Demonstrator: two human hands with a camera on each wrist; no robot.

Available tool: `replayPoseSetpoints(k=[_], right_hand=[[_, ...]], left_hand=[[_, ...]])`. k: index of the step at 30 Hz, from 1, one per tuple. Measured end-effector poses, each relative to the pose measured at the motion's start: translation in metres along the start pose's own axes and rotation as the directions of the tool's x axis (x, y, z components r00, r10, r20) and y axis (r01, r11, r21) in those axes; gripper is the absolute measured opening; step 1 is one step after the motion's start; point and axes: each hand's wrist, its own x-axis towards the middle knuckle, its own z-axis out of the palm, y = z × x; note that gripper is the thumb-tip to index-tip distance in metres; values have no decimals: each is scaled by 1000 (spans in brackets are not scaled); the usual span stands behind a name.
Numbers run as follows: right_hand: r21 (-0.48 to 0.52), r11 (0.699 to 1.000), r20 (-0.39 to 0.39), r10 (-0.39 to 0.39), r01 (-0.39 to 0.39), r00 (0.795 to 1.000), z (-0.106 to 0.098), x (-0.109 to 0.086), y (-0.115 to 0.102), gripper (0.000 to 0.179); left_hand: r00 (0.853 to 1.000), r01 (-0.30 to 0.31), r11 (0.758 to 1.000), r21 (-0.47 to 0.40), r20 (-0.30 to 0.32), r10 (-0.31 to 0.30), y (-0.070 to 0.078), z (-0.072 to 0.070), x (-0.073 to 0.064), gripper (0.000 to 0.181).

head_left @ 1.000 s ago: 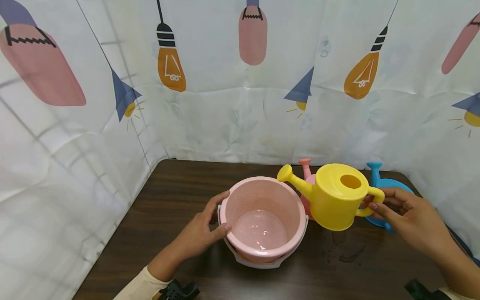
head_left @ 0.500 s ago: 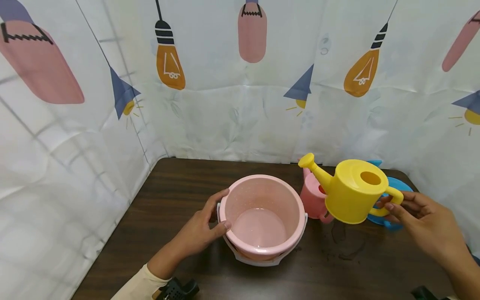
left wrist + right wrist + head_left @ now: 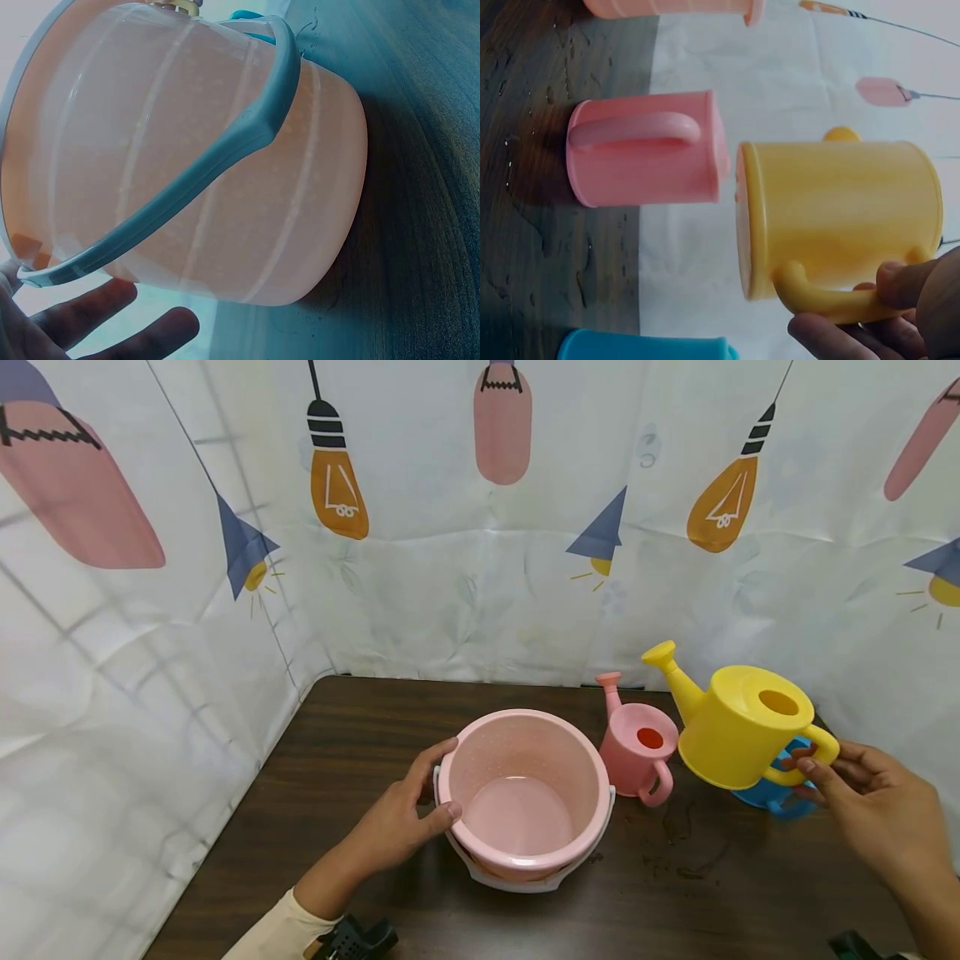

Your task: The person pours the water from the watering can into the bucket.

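Note:
My left hand [image 3: 401, 818] holds the left rim of a pale pink bucket [image 3: 525, 717], thumb and index finger at the rim. In the left wrist view, other fingers [image 3: 154, 337] extend straight beside the bucket's wall. The bucket's grey-white handle [image 3: 202, 172] hangs down its side. My right hand [image 3: 873, 802] pinches the handle of a yellow watering can [image 3: 731, 735], raised above the table with its spout up and leftward. A small pink watering can [image 3: 630, 752] stands right of the bucket. Behind the yellow can, a blue watering can [image 3: 791, 806] is mostly hidden.
The dark wooden table [image 3: 360, 727] carries wet spots [image 3: 697, 864] right of the bucket. A white curtain [image 3: 450, 602] printed with lamps rises directly behind the table and along its left side.
My right hand has carried the yellow watering can right and upward, away from the bucket. The pink can has come into full view; the blue one is more covered. My left hand stays put.

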Motion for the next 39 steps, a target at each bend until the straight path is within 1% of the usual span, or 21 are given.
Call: replayPoseSetpoints(k=[4,7,10,14,16,20,28,35,39], right_hand=[[5,999,-21,39,-39,999,3,2,3,43],[5,999,-38,49,-49,998,8,3,5,50],[-7,998,-64,64,-65,996,13,2,6,53],[-9,993,-85,119,-121,989,19,2,7,55],[-4,991,-80,137,-137,987,23,2,7,56],[12,990,-58,142,-142,988,29,2,9,60],[8,988,-35,157,-157,987,44,2,13,56],[-33,985,-26,170,-171,985,58,-1,18,54],[-20,982,-16,187,-187,982,64,0,22,52]], left_hand=[[1000,-9,1000,5,-3,9,0,0,0,74],[1000,-10,1000,8,-6,10,0,0,-1,74],[1000,-14,1000,7,-6,14,-1,0,-1,74],[1000,-10,1000,6,-6,10,-2,1,-1,74],[1000,-4,1000,7,-6,4,-2,1,-1,74],[1000,4,1000,6,-8,-4,-1,1,-1,74],[1000,-2,1000,-7,-6,2,0,0,-1,73],[1000,-4,1000,-7,-4,4,-1,1,-2,74],[1000,-1,1000,-9,-4,1,-1,1,-1,74]])
